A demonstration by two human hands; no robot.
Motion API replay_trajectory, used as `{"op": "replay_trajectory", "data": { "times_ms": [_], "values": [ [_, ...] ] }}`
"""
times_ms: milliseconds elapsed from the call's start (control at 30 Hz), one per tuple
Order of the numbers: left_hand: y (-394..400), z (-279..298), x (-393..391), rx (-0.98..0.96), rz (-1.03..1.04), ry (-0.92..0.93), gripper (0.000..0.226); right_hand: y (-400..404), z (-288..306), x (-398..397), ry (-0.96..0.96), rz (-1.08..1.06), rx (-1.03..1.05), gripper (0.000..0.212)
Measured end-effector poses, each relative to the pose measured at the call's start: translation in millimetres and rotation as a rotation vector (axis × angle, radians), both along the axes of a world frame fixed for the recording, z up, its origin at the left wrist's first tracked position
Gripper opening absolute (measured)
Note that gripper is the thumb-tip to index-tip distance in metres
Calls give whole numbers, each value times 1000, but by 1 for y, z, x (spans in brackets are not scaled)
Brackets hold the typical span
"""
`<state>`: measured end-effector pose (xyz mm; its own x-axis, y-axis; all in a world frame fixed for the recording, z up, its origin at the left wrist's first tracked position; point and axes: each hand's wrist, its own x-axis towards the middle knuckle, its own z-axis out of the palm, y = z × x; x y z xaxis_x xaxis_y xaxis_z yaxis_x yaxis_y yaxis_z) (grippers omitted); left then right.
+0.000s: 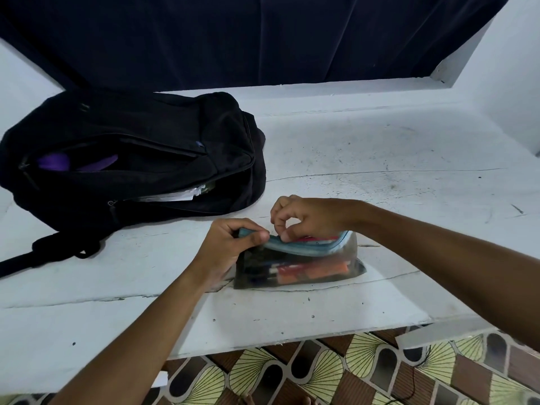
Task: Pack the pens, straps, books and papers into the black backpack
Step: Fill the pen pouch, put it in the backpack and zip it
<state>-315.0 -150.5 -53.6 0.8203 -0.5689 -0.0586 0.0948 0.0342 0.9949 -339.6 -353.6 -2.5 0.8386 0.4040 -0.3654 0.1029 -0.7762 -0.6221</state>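
With my left hand pinching the pen pouch end on the tabletop and right hand fingers clamped at its zip, a jerked pull could spill pens short of the black backpack.

Backpack left; bare tabletop right.

Left corner of the clear pencil pouch covered by the left hand. Pens inside smeared behind plastic, count unreadable. Papers mostly buried in the black backpack; purple item there unidentifiable. Backpack strap cut off at left edge.
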Motion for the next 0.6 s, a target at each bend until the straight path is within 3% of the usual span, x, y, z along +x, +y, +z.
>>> {"op": "replay_trajectory", "data": {
  "times_ms": [200, 300, 367, 467, 600],
  "values": [
    [-2, 3, 1, 13, 12, 17, 2, -5, 5, 1, -33, -55, 79, 14],
    [-3, 3, 0, -7, 41, 51, 6, -2, 11, 0, -34, -350, 256, 17],
    [-2, 2, -1, -33, 77, 89, 6, 0, 15, -3, 73, -522, 293, 16],
    [-4, -1, -7, -65, 137, 146, 4, 5, 18, -11, 238, -613, 282, 12],
    [-7, -6, -16, -128, 163, 138, 11, 12, 17, -19, 276, -720, 435, 13]
  ]
}}
